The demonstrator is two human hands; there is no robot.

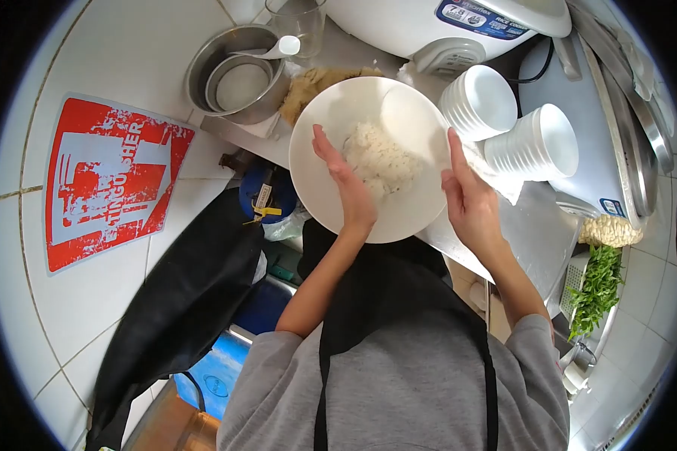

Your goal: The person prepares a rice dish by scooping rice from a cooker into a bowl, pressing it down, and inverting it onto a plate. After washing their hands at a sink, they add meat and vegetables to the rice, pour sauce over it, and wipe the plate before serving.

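Note:
A large white bowl (pixel 314 177) sits close to my body, over the front edge of the counter. Cooked white rice (pixel 380 161) is heaped in its middle, and a smooth white rounded shape lies against the far inner side. My left hand (pixel 347 188) is over the bowl's left part, fingers stretched and slightly blurred, with nothing in it. At the right rim, my right hand (pixel 470 203) has its thumb and fingers against the bowl; the fingers behind the rim are hidden.
Stacks of white foam cups (pixel 483 101) stand right of the bowl. Behind are a rice cooker (pixel 444 49), a brown cloth (pixel 320 89), a glass (pixel 301 26) and a metal pot (pixel 203 75) holding a smaller pot and a white spoon (pixel 284 47). Green leaves (pixel 602 282) lie far right.

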